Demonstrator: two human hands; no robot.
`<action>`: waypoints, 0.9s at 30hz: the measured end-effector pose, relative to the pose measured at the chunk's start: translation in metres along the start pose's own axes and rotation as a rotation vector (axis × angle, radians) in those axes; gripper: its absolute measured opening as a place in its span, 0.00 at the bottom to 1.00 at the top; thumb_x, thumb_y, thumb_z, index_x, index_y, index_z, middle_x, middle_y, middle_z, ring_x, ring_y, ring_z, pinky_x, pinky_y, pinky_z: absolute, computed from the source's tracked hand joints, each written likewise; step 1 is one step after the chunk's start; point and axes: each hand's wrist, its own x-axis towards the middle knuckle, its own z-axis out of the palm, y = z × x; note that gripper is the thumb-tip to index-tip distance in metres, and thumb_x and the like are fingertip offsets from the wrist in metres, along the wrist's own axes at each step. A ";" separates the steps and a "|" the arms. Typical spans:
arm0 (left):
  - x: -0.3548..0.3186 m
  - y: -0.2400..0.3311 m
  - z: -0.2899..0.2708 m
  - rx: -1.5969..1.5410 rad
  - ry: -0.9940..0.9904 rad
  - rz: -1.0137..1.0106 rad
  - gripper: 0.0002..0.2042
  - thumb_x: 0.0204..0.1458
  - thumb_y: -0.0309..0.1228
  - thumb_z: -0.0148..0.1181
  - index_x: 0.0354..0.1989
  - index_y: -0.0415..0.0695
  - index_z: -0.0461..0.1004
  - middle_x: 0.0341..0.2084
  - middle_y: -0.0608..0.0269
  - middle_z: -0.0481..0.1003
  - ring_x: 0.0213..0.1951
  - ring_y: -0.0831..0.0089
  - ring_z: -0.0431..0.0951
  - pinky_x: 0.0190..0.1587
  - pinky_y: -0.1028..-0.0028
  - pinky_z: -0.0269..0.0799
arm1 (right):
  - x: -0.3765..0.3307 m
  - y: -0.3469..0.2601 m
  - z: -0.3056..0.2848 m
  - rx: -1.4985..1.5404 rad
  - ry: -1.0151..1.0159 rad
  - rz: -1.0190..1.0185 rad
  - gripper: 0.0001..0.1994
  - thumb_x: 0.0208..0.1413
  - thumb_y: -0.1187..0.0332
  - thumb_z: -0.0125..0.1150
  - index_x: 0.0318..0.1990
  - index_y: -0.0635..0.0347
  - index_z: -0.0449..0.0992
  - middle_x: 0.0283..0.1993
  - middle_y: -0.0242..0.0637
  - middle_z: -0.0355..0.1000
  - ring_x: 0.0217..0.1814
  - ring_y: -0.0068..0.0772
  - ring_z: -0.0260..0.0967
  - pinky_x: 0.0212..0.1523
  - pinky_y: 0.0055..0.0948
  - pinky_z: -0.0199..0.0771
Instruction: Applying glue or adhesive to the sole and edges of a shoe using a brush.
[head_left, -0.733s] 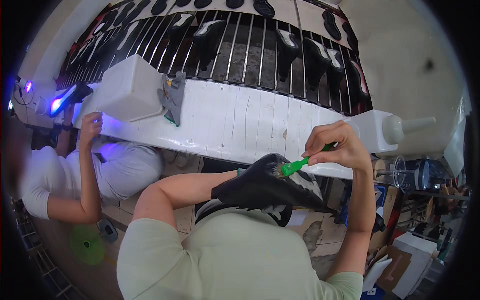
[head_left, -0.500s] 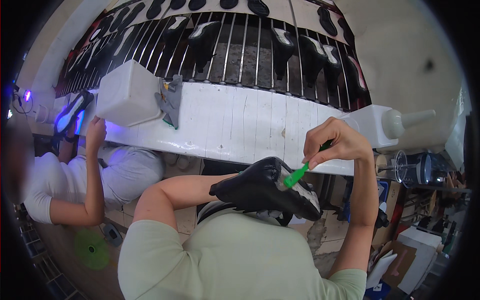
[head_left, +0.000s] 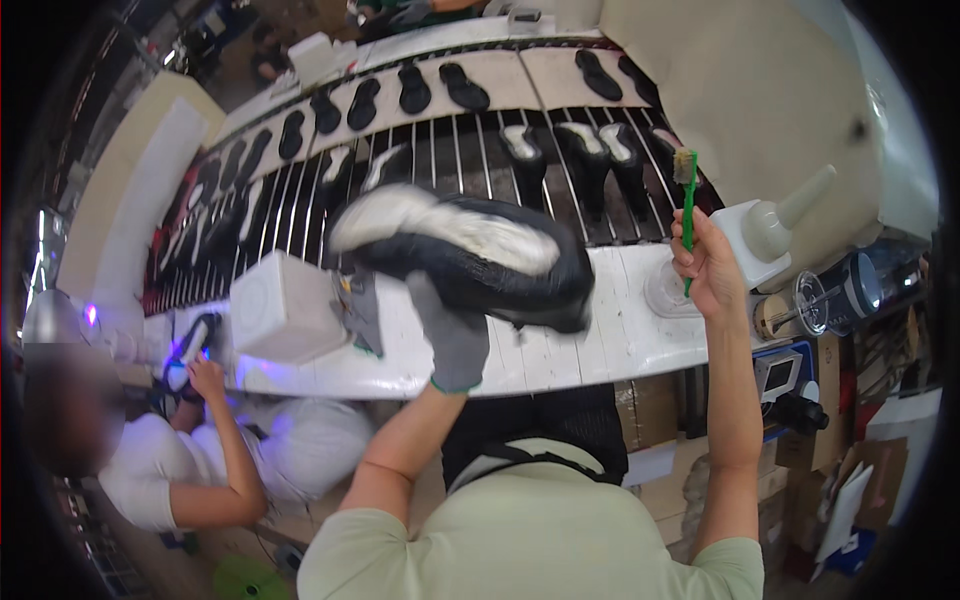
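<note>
2 hands busy here: the left hand (head_left: 452, 335), in a grey glove, is clamped on a black shoe (head_left: 470, 255) held up sole-first over the white bench (head_left: 610, 340), and the right hand (head_left: 708, 265) is closed round a green brush (head_left: 687, 205), bristles pointing up, off to the right of the shoe and not touching it. Looks like a gap between brushing passes on the sole, with the brush near a clear dish (head_left: 668, 292). I'd guess the next bit needs the bristles brought back across to the sole edge while the shoe stays tilted. Another person (head_left: 190, 470) works at the bench's left end.
</note>
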 end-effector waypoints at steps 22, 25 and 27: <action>0.006 -0.015 -0.053 1.276 -0.518 1.088 0.28 0.49 0.34 0.63 0.58 0.52 0.59 0.47 0.55 0.69 0.50 0.58 0.72 0.63 0.47 0.52 | -0.042 -0.024 0.079 -0.795 -0.657 -0.078 0.04 0.48 0.73 0.69 0.30 0.63 0.81 0.28 0.31 0.76 0.29 0.17 0.69 0.29 0.19 0.64; -0.007 0.028 0.031 1.260 -0.289 -0.381 0.14 0.56 0.38 0.58 0.36 0.37 0.75 0.26 0.58 0.75 0.36 0.72 0.77 0.44 0.73 0.74 | -0.042 -0.026 0.066 -0.626 -0.587 -0.151 0.04 0.47 0.75 0.69 0.30 0.64 0.81 0.29 0.32 0.76 0.30 0.17 0.69 0.29 0.18 0.65; 0.000 0.014 -0.023 0.794 -0.335 0.175 0.21 0.60 0.45 0.52 0.43 0.35 0.73 0.33 0.58 0.76 0.37 0.71 0.78 0.43 0.70 0.75 | -0.042 -0.029 0.066 -0.511 -0.507 -0.162 0.04 0.48 0.76 0.69 0.31 0.65 0.80 0.30 0.33 0.76 0.31 0.16 0.70 0.29 0.13 0.64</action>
